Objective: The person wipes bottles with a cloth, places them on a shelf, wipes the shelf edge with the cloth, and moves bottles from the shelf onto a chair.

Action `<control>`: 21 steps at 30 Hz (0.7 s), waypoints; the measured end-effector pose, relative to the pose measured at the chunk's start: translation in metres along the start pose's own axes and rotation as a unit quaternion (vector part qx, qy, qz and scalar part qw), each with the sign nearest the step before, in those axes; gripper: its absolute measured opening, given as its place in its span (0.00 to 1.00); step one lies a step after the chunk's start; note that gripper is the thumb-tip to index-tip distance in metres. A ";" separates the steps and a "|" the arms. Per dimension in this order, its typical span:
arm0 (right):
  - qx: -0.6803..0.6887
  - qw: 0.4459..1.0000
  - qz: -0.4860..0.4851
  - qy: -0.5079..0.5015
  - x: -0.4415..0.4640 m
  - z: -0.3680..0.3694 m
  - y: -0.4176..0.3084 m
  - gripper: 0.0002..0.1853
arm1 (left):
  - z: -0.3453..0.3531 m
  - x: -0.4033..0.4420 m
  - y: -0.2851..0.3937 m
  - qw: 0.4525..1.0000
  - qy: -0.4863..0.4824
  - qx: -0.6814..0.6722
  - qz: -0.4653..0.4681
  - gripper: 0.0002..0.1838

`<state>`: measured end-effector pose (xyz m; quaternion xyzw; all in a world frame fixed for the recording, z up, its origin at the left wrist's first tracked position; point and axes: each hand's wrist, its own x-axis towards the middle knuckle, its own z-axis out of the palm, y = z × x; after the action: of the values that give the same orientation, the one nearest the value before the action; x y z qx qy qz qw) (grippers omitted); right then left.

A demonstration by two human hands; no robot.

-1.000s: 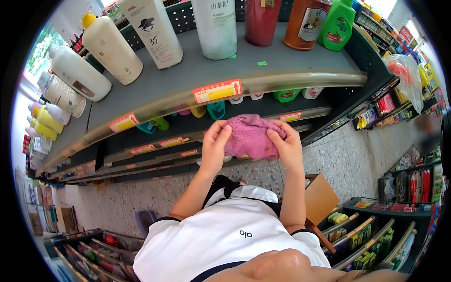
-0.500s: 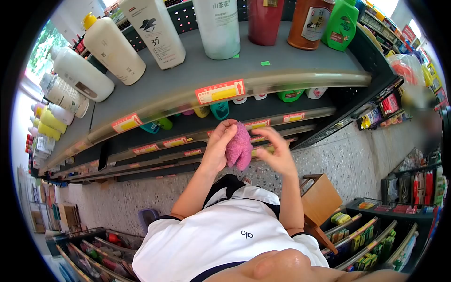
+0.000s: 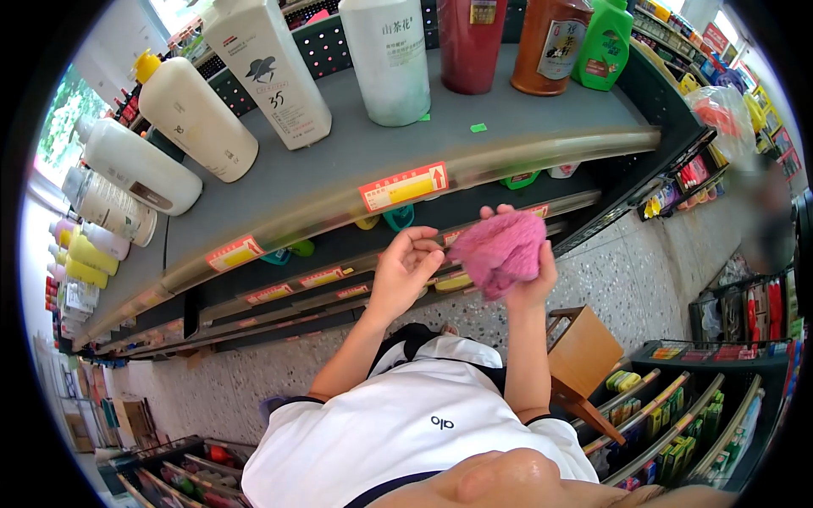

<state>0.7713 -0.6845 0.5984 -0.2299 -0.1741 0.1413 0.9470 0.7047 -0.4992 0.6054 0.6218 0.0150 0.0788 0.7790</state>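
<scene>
**Pink cloth (image 3: 501,254) rests in right hand (image 3: 539,284) at shop shelf (image 3: 356,152)**

A person in a white shirt (image 3: 373,406) faces a row of bottles, the crumpled cloth bunched in the right hand. That hand grips it from behind and below, fingertips showing over the top edge. Just to its left, close to the cloth, the left hand (image 3: 405,275) is empty and half open, fingers loosely curled.

The shelf's front edge, bearing a price tag (image 3: 404,188), runs between the hands and the bottles. Beyond the left hand is a pale bottle (image 3: 385,68); farther left of that hand are a tall white bottle (image 3: 279,85) and a cream bottle (image 3: 197,118). Past the cloth stands a red bottle (image 3: 470,55), with an amber bottle (image 3: 550,42) and a green bottle (image 3: 602,46) beyond the right hand. Below the upper shelf, a partly hidden teal bottle (image 3: 399,218) sits just past the left hand's fingers. A wooden stool (image 3: 584,351) is near the right forearm, below the hand; a plastic bag (image 3: 720,118) hangs well off to that hand's right.
</scene>
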 end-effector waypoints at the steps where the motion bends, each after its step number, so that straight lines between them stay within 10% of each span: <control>1: -0.005 1.000 -0.027 0.004 0.003 0.004 -0.003 0.35 | -0.001 0.001 0.004 0.999 0.008 -0.004 0.043 0.17; 5: -0.279 0.943 -0.175 0.053 0.018 0.024 -0.012 0.29 | -0.010 -0.002 0.026 0.970 0.113 0.079 0.199 0.12; 12: -0.704 0.552 -0.447 -0.008 0.049 0.086 0.027 0.19 | -0.038 0.002 0.059 0.746 0.199 0.396 0.496 0.08; 21: -0.754 0.467 -0.460 0.031 0.060 0.080 0.067 0.19 | -0.051 0.016 0.039 0.644 0.269 0.560 0.446 0.10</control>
<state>0.7813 -0.5755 0.6483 -0.7464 -0.2641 -0.5078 0.3396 0.7104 -0.4397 0.6327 0.8225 -0.0136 0.5570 0.1144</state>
